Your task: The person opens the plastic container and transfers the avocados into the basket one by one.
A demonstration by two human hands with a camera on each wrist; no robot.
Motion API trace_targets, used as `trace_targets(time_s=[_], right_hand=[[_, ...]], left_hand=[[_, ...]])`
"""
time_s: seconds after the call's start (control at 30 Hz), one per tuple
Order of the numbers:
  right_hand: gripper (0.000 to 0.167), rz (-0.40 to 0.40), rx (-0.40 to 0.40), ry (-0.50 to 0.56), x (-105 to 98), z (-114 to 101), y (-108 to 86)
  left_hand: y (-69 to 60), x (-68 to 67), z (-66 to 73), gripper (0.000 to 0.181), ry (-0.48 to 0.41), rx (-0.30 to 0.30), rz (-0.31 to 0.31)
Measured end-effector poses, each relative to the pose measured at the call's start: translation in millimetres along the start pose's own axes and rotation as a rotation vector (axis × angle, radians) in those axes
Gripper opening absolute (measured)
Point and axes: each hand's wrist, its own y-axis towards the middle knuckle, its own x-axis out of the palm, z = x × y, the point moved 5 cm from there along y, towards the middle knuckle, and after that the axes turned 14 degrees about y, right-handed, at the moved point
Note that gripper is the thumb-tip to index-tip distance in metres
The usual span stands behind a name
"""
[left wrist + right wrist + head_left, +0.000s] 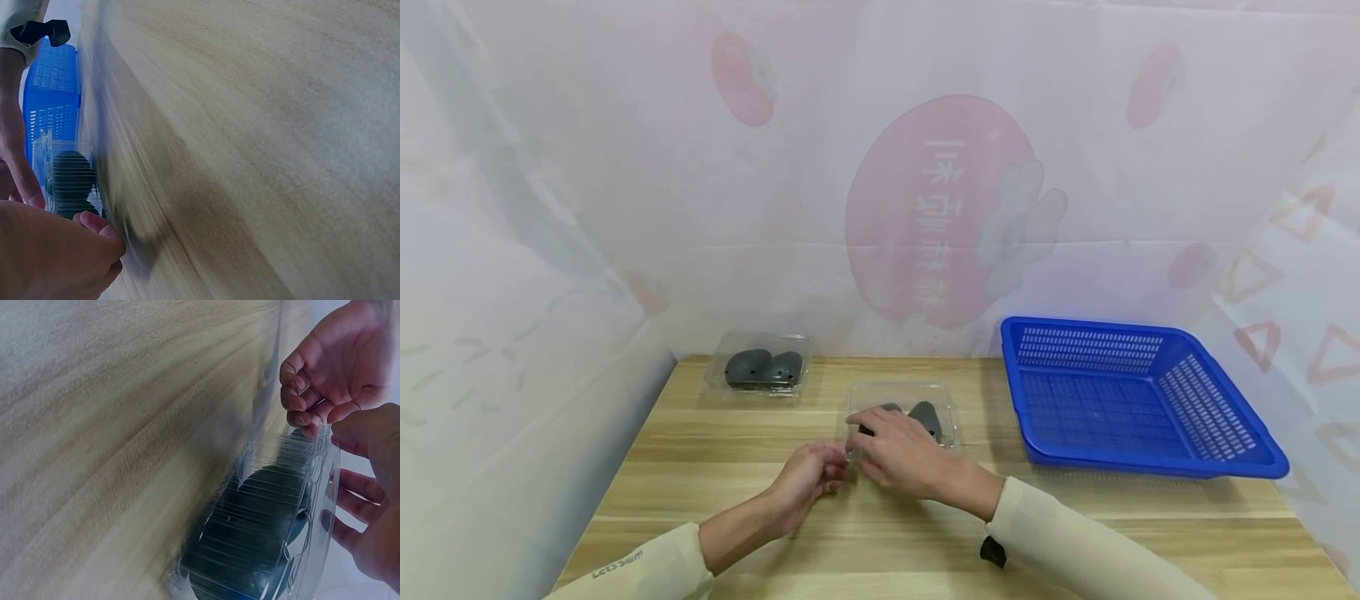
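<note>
1. Clear plastic box [898, 387] sat on the wood-grain table [722, 450], directly in front of you; dark grey rounded pieces [924, 417] lay inside.
2. Your left hand [812, 483] was at the box's near-left corner, fingers curled, thumb and fingertips pinching the rim there.
3. Your right hand [898, 446] reached across the box's left part, fingers spread on its top, thumb near the same corner. How hard it pressed, you could not tell from these views.
4. A second clear box [786, 340], also with dark grey pieces, stood at your far left, well apart.
5. Blue basket [1138, 467] stood to your right, its perforated walls visible.
</note>
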Motion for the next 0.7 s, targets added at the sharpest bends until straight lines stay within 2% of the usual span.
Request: trace_targets(time_s=[0.27, 0.7], right_hand=[[0.012, 0.062, -0.013, -0.001, 3.0, -0.1, 1.0], [0.007, 0.195, -0.104, -0.153, 6.6, -6.1, 3.4]], left_hand=[[-1.4, 0.1, -1.6, 0.020, -0.004, 0.005, -0.041], [-2.3, -3.1, -6.5, 0.020, -0.042, 0.022, -0.053]])
